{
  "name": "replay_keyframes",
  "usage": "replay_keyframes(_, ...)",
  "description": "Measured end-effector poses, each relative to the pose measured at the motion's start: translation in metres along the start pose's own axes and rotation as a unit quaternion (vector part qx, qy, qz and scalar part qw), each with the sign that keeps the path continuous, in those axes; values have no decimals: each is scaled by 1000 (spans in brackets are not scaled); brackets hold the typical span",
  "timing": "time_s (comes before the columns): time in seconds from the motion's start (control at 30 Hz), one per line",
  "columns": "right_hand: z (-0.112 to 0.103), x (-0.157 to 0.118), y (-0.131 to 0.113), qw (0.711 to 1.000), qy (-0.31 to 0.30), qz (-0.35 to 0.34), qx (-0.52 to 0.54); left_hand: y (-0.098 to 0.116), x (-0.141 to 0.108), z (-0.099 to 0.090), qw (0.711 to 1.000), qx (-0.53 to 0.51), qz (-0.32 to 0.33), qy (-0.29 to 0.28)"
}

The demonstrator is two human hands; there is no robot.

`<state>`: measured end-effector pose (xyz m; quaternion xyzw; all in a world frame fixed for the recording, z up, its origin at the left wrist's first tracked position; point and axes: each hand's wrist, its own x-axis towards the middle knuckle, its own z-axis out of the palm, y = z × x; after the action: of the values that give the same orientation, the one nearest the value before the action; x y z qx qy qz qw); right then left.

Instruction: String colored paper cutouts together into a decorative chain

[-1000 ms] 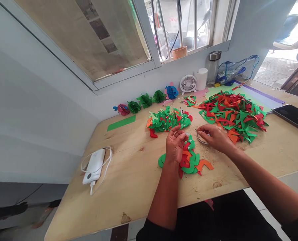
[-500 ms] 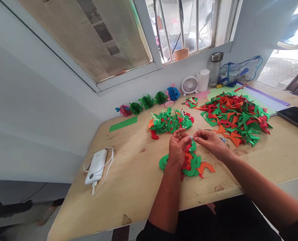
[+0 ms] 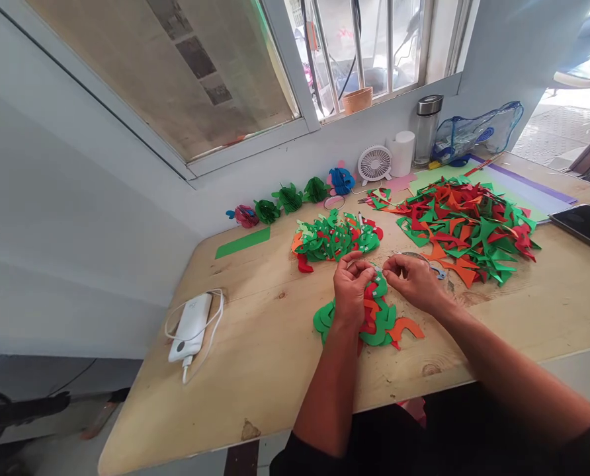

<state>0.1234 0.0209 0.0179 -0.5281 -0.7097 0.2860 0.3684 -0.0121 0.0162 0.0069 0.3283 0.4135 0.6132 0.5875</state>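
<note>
My left hand [image 3: 350, 287] is closed, thumb and fingers pinched on something too small to name, above a pile of green, red and orange cut paper shapes [image 3: 385, 317]. Close to its right, my right hand [image 3: 411, 281] has its thumb and fingertips pressed together; what they hold, if anything, is too small to see. A small gap separates the fingertips of the two hands. Behind them is a second cluster of curved paper shapes [image 3: 332, 238] with small pale tabs. Scissors [image 3: 438, 271] lie partly hidden beyond my right hand.
A large heap of paper scraps [image 3: 468, 231] lies right, beside a black phone [image 3: 585, 225]. Along the wall stand paper figures [image 3: 289, 199], a white fan [image 3: 375, 164] and a glass bottle [image 3: 426, 132]. A power bank [image 3: 190, 327] with a cable and a green strip [image 3: 243, 242] lie left.
My right fingertips have drawn slightly away from my left ones, opening a small gap; the small pale piece between them no longer shows clearly. The view has shifted slightly.
</note>
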Motion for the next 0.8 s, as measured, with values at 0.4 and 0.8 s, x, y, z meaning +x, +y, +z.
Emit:
replay_keyframes(0.4,2,-1,1,999,22,31,15,-4,-1,1,997,-70,-38,-8)
replay_keyframes(0.8,1,0,0,994,1,58,91,1,-2,0,997,-58,-25,-44)
